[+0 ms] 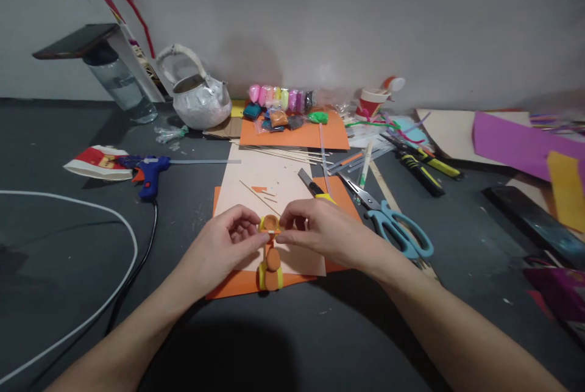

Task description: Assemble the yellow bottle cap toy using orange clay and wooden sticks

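Note:
A small orange and yellow clay model (273, 260) stands over the front of a pale sheet of paper (292, 252). Its far end has a round orange piece between yellow parts, with a thin bar across it. My left hand (231, 236) pinches the left side of that far end, thumb on the bar. From the right, my right hand (320, 230) grips the same end with thumb and curled fingers. Just beyond my right hand lies a utility knife (313, 186), partly hidden by it. Thin wooden sticks (258, 194) and small orange scraps lie on the paper.
Blue-handled scissors (397, 227) lie to the right, with pliers (418, 163) farther back. At left, a blue glue gun (153, 172) rests on a paper cup, its cord running forward. A silver kettle (201, 102), water bottle (121, 84) and bagged clay (281, 99) stand along the wall.

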A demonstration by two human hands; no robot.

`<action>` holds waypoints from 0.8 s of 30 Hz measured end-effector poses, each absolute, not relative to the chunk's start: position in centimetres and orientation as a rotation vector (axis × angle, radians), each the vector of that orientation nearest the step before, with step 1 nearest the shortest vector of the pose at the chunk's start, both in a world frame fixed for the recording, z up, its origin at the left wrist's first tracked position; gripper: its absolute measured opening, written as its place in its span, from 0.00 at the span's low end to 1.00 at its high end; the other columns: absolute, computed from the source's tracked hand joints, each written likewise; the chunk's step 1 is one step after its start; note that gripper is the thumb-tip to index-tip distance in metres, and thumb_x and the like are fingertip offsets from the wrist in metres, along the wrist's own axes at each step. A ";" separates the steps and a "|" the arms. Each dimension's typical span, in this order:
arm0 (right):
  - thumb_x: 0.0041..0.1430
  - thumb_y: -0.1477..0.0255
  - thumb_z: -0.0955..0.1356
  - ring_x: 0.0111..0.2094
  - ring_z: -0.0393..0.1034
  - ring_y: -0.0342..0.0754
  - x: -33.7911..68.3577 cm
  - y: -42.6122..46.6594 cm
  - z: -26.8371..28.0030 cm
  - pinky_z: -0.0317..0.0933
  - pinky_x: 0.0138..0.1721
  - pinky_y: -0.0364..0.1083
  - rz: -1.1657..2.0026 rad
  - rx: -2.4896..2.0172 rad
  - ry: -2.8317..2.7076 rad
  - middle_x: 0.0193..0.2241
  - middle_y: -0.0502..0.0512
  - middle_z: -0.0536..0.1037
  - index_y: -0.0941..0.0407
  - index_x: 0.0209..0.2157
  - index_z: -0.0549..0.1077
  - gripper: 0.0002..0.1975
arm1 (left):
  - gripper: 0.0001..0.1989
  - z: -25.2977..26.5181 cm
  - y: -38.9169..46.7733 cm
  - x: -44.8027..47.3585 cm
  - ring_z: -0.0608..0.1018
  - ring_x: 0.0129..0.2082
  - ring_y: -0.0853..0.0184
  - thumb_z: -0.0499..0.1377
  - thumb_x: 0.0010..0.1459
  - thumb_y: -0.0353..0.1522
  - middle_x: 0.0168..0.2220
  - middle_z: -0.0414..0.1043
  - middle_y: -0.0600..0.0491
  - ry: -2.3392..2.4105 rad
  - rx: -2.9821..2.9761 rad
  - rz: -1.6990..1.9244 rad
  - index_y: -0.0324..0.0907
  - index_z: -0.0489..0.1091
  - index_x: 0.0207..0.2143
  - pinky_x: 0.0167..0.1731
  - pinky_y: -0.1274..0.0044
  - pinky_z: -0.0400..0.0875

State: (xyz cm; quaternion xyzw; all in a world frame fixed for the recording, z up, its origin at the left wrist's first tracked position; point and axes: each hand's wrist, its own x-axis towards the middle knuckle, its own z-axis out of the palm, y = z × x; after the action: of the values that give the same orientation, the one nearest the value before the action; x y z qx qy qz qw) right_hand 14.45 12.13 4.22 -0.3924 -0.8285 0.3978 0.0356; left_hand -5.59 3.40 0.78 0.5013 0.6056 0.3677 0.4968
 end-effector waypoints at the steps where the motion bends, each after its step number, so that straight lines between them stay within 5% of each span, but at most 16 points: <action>1: 0.62 0.65 0.73 0.29 0.67 0.43 14.3 12.0 4.3 0.55 0.30 0.44 1.204 -1.211 -2.559 0.28 0.51 0.79 0.57 0.32 0.79 0.09 | 0.15 0.7 3.3 -5.6 0.75 0.32 0.66 0.66 0.58 0.44 0.32 0.74 0.55 1.478 1.227 0.876 0.41 0.74 0.37 0.34 0.75 0.70; 9: 0.64 0.70 0.72 0.30 0.68 0.43 14.1 11.6 4.6 0.55 0.32 0.44 1.133 -1.184 -2.618 0.30 0.52 0.80 0.57 0.33 0.80 0.07 | 0.07 0.8 2.8 -5.3 0.75 0.34 0.66 0.62 0.63 0.37 0.33 0.75 0.56 1.549 1.454 0.835 0.43 0.74 0.34 0.36 0.75 0.65; 24: 0.65 0.67 0.72 0.29 0.68 0.44 14.1 11.4 5.1 0.53 0.31 0.44 0.973 -1.259 -2.699 0.30 0.54 0.81 0.58 0.34 0.80 0.09 | 0.12 0.3 2.7 -4.9 0.73 0.33 0.66 0.58 0.66 0.40 0.32 0.72 0.54 1.635 1.726 0.864 0.42 0.72 0.33 0.36 0.73 0.62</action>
State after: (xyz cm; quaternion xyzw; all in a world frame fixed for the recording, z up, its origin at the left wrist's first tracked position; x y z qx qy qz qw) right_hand 14.06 11.35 5.10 -0.4018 -0.8615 0.3105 0.0045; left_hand -4.93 2.68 0.34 0.6506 0.6164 0.3257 0.3011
